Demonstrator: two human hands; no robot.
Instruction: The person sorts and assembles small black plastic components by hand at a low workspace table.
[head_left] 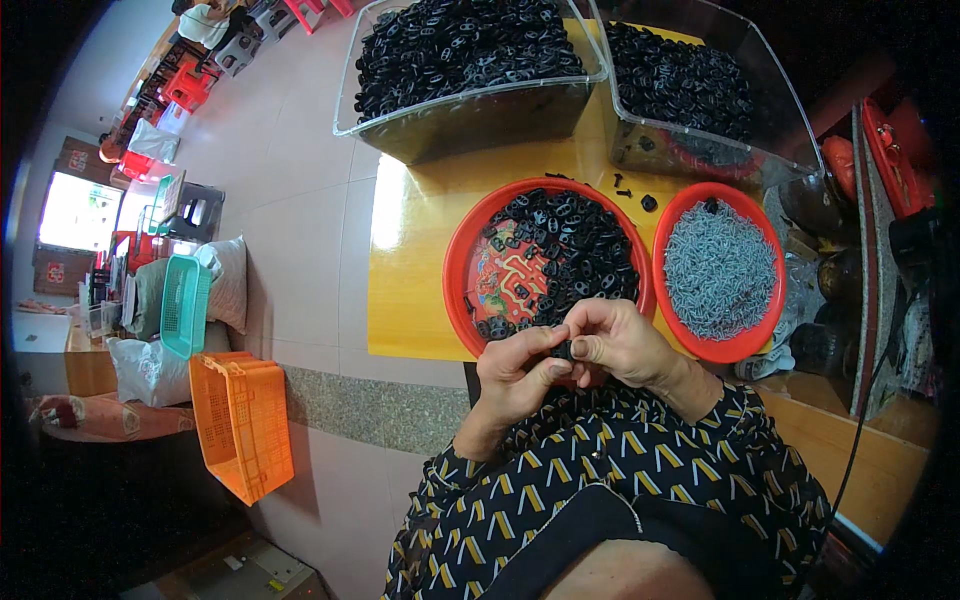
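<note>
My left hand [512, 376] and my right hand [632, 347] meet in front of my chest, just over the near edge of a red basin [455, 262]. Between their fingertips is a small black plastic part [562, 350], mostly covered by the fingers. Both hands pinch it with thumb and forefinger. Oval black plastic pieces with holes [580, 235] heap up on the basin's right side, while its patterned bottom shows at the left. To the right, a second red basin [659, 262] is full of small silvery screws [722, 272].
Two clear plastic bins [470, 118] [780, 140] of black pieces stand at the table's far side. A few loose black bits [649, 203] lie on the yellow table [410, 290]. Leftward on the floor are an orange crate [240, 425] and a green basket [185, 305]. Someone sits far off [205, 25].
</note>
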